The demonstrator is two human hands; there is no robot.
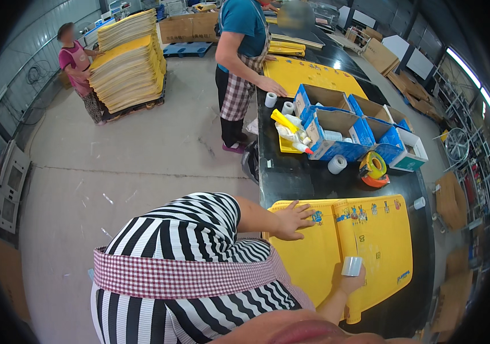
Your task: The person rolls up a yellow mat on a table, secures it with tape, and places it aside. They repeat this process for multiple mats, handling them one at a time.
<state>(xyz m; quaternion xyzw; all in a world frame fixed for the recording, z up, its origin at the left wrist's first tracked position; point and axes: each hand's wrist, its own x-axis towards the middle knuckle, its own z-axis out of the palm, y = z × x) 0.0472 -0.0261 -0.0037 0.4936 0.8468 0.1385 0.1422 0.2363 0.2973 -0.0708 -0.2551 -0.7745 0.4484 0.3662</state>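
Observation:
A yellow printed plastic sheet (385, 246) lies on the black table in front of me, with small cartoon figures along its far edge. A folded or rolled strip (348, 241) of the same yellow material runs across its middle. My left hand (293, 221) rests flat on the sheet's left part, fingers spread. Close to the strip's near end, my right hand (352, 283) is closed around a small shiny white roll (352, 266). Whether it is tape or labels I cannot tell. Part of the right hand's fingers is hidden.
Blue open cardboard boxes (342, 135) stand beyond the sheet, with yellow and orange tape rolls (375, 169) and a white roll (337, 164) nearby. A co-worker (242, 63) leans over another yellow sheet (313, 74). Another person (76, 69) stands by a tall yellow stack (127, 69).

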